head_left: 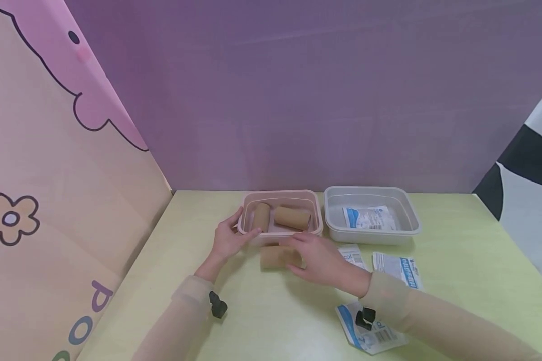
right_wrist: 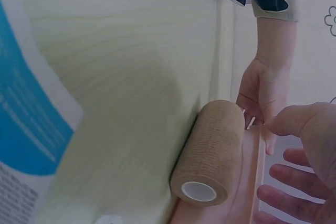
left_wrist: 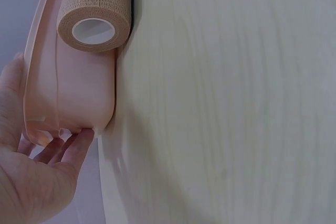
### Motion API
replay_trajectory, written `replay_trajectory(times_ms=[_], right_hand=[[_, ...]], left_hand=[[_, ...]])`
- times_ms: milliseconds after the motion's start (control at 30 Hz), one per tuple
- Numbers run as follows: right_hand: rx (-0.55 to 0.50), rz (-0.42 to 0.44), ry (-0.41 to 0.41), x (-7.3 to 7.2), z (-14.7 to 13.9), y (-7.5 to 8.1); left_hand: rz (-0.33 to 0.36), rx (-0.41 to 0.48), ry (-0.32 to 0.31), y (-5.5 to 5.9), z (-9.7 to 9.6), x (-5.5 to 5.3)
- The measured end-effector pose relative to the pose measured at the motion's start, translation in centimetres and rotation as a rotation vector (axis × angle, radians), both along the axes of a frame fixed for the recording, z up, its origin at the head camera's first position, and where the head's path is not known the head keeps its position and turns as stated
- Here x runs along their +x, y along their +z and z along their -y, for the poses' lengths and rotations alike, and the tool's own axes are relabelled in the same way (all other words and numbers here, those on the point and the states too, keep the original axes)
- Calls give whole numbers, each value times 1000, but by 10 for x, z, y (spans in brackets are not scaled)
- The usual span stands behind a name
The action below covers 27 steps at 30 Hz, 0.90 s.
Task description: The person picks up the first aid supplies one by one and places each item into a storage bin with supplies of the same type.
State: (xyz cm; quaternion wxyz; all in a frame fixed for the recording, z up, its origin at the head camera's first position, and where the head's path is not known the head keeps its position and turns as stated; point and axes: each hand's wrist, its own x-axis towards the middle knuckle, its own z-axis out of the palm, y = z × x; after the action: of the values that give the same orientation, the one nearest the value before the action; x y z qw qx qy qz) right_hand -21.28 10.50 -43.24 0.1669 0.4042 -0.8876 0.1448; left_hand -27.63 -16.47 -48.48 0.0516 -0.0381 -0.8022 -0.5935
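A pink plastic bin (head_left: pixel 266 240) stands on the table with two tan cohesive bandage rolls inside, one roll (head_left: pixel 262 217) upended lengthwise at its left, the other roll (head_left: pixel 292 217) lying crosswise. My left hand (head_left: pixel 229 241) grips the bin's left end, thumb over the rim and fingers curled at the wall. A third bandage roll (head_left: pixel 272 256) lies on the table against the bin's front; the right wrist view shows its white core (right_wrist: pixel 199 191). My right hand (head_left: pixel 318 258) is beside this roll at the bin's front right, its fingers spread and apart from the roll.
A light grey bin (head_left: pixel 366 237) to the right holds a blue-and-white packet (head_left: pixel 371 218). Several similar packets lie in front of it, among them one packet (head_left: pixel 399 268) near my right sleeve and another packet (head_left: pixel 379 338) partly under that forearm. A purple wall (head_left: pixel 298 100) backs the table.
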Motion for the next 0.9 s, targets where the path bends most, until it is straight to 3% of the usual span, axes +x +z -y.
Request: replay_trajectory(times_ms=[900], right_hand=[[46, 7, -18, -9, 6, -20]], left_hand=[[-14, -13, 2, 0, 1, 1]])
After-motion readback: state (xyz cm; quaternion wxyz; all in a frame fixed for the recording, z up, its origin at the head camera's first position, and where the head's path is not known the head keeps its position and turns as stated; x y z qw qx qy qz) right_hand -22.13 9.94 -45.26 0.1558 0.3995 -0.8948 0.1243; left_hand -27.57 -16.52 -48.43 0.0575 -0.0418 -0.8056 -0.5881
